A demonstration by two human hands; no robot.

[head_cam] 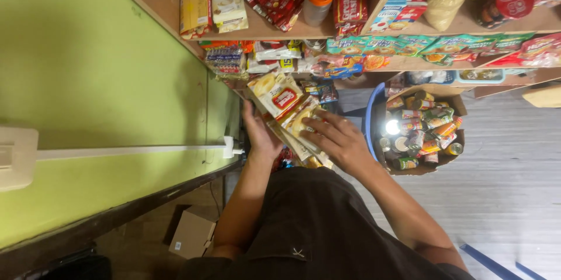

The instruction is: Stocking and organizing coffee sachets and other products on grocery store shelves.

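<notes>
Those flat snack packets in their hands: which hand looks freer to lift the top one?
Probably the right hand: it lies on top of the packets, while the left hand supports the stack from beneath.

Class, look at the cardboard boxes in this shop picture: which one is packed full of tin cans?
The open brown cardboard box beside the right hand, crammed with colourful tin cans. The small cardboard box on the floor is closed.

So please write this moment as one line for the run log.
left hand: supports packet stack | right hand: rests on stack | beside: box of cans | above: wooden shelf
</notes>
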